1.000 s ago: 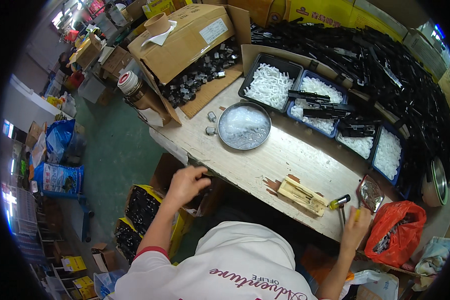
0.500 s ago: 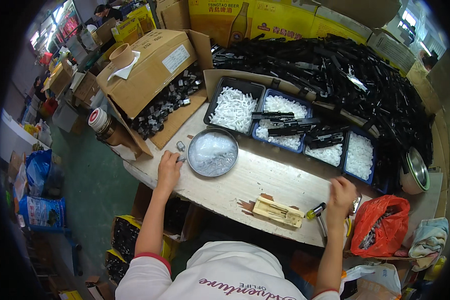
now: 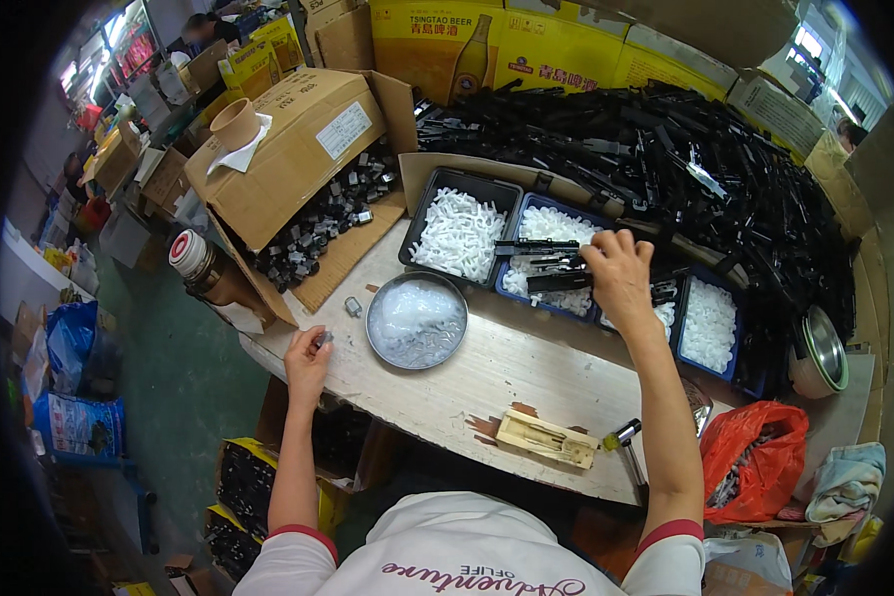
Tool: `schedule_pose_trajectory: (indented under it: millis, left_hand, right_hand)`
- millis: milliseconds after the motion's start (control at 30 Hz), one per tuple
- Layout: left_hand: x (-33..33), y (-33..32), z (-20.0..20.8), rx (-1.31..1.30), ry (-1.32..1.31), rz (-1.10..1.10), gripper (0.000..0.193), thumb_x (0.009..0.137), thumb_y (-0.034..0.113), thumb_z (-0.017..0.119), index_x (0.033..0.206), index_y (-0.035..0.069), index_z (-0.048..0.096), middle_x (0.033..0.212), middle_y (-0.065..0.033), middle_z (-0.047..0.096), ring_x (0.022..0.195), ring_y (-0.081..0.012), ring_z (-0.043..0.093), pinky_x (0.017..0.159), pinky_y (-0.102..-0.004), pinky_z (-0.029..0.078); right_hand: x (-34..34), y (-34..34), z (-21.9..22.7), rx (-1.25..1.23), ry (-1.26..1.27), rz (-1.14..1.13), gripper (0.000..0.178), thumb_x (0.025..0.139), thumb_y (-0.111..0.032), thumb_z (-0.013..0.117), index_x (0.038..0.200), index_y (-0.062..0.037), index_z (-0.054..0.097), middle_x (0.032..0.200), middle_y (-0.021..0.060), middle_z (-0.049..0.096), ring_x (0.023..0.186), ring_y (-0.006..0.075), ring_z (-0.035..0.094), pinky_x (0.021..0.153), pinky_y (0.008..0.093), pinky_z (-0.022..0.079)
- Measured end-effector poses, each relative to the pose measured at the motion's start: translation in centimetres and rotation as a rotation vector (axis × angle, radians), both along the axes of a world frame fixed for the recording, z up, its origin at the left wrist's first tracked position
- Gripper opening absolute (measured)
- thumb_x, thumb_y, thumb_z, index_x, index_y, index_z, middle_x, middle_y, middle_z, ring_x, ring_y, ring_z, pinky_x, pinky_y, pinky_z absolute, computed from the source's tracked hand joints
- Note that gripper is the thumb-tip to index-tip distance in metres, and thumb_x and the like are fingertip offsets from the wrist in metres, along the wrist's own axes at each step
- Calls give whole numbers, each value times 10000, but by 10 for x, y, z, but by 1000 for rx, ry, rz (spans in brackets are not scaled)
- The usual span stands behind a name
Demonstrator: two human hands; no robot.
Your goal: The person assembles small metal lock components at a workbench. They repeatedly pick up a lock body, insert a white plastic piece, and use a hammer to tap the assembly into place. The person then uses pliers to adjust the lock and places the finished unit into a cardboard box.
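Observation:
Near the table's left edge, my left hand (image 3: pixel 305 368) pinches a small grey metal piece (image 3: pixel 323 339). A similar silvery piece (image 3: pixel 354 306) lies on the tabletop beside a round metal dish (image 3: pixel 417 364), which holds a clear plastic bag and small shiny bits. My right hand (image 3: pixel 621 278) reaches over the bins, fingers curled onto the right end of a long black part (image 3: pixel 538 247). More black parts (image 3: pixel 560 281) lie across the blue bin (image 3: pixel 507 285) of white plastic pieces. Part of the grip is hidden behind the fingers.
Black parts (image 3: pixel 606 149) are heaped at the back. A carton (image 3: pixel 278 149) of small metal pieces stands left, near a bottle (image 3: pixel 194 256). A cream fixture (image 3: pixel 546 438), a screwdriver (image 3: pixel 623 434) and a red bag (image 3: pixel 755 467) are at the front right.
My right hand has moved up and left from the front right of the table to the black parts over the bins. My left hand has drawn back slightly from the dish with the metal piece.

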State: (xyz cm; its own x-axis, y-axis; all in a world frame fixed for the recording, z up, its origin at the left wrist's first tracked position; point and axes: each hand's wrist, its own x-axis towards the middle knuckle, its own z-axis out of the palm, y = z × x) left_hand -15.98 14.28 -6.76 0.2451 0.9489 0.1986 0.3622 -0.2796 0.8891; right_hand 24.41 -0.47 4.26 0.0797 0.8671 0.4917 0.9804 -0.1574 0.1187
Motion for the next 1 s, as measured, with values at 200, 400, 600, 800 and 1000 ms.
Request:
schedule_pose_trajectory:
  millis: [200,400,600,800,1000]
  left_hand:
    - [12,-28,31,-306,-434,-70,252,778,-64,558,1026,-23,572,864,-21,510,689,-109,528,593,-217,435]
    - [50,-70,49,-546,-543,-325,275,751,-75,574,1021,-24,581,890,-37,515,729,-107,542,593,-218,445]
    - [86,-107,44,-553,-408,-589,286,752,-72,578,1035,-25,578,936,-38,506,768,-93,527,611,-209,451]
    - [105,-132,38,-476,-327,-720,279,747,-59,615,1022,-20,586,898,-14,486,762,-61,481,643,-164,399]
    - [108,-142,36,-472,-279,-737,251,734,-20,655,979,-11,605,877,-3,488,717,-54,453,597,-174,380]
  right_hand:
    - [-2,-52,21,396,427,122,213,670,91,593,837,-23,527,919,62,559,864,211,525,735,312,386]
    - [-60,-140,-12,212,1411,191,359,656,123,557,976,-10,465,961,69,522,867,135,521,797,253,408]
    - [-94,-178,-57,-220,1160,153,318,604,36,567,908,-61,564,892,56,544,824,216,532,747,302,404]
    - [-109,-174,-45,-278,546,139,357,605,0,590,955,-65,557,984,84,509,951,265,455,863,411,306]
    - [-136,-157,-48,-308,414,147,397,720,-151,617,1098,-79,522,1195,49,464,1100,212,411,943,465,230]
